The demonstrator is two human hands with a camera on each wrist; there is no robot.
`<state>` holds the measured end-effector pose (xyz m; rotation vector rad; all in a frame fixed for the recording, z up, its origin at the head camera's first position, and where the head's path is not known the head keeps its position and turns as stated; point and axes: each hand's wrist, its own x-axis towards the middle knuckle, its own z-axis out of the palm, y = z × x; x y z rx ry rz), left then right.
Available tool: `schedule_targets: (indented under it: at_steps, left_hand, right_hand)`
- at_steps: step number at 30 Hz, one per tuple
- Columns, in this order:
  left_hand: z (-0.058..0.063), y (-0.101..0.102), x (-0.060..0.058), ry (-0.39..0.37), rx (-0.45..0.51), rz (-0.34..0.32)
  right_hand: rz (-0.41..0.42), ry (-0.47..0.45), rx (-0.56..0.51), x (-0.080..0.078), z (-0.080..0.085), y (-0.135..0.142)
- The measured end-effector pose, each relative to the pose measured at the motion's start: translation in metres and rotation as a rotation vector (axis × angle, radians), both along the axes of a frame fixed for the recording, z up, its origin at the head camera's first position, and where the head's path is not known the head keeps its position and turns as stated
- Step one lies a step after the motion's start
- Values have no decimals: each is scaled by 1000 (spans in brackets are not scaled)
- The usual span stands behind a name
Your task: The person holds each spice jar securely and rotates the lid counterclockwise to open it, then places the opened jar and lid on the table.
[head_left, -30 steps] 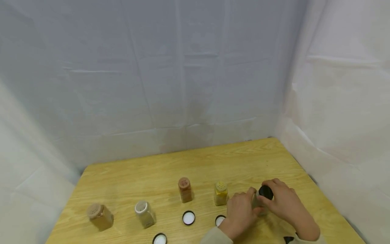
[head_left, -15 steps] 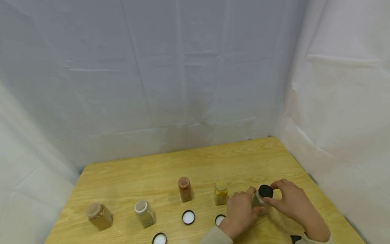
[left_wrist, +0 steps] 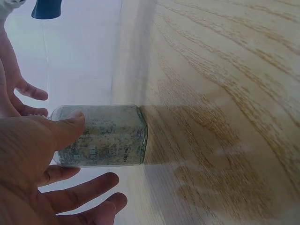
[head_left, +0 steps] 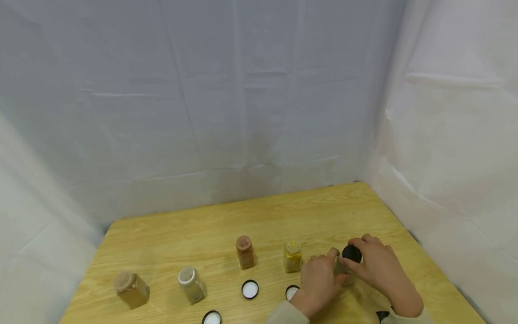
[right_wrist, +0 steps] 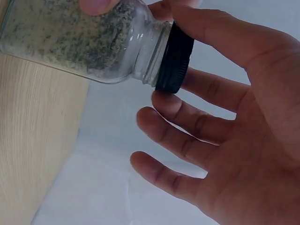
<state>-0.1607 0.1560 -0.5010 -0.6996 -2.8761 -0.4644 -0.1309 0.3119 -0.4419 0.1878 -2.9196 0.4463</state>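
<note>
A square glass spice jar (left_wrist: pixel 110 140) with dark-flecked pale seasoning stands upright at the table's right side. My left hand (head_left: pixel 319 281) grips its body, thumb across the front face in the left wrist view. On the jar's neck sits a black screw lid (right_wrist: pixel 176 61), with some glass thread showing below it in the right wrist view. My right hand (head_left: pixel 378 265) pinches this lid between thumb and fingers, while its remaining fingers spread loosely beside it. From the head view, the left hand hides much of the jar.
Lidless spice jars with perforated tops stand leftward: yellow (head_left: pixel 293 256), reddish-brown (head_left: pixel 245 252), a white-topped one (head_left: pixel 192 285) and a tan one (head_left: pixel 132 289). Black-rimmed lids (head_left: pixel 250 289) lie white side up before several of them. White sheeting (head_left: pixel 259 112) encloses the wooden table (head_left: pixel 194 234).
Half a second ago my right hand was turned outward, to the right; now it has swung back round over the black lid. My left hand has kept its grip on the jar.
</note>
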Motion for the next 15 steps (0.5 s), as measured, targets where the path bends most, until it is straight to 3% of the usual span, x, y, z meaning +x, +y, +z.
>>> schedule_targets:
  at_steps: [4,11,15]
  left_hand:
    - [0,0,0,2,6,5]
    - [2,0,0,-28,-5,-4]
    - [1,-1,1,-32,13,-17]
  right_hand:
    - [-10,33,-20,2,-1,1]
    - [-108,-22,-94,18,-7,7]
    - [-177,56,-202,32,-23,9]
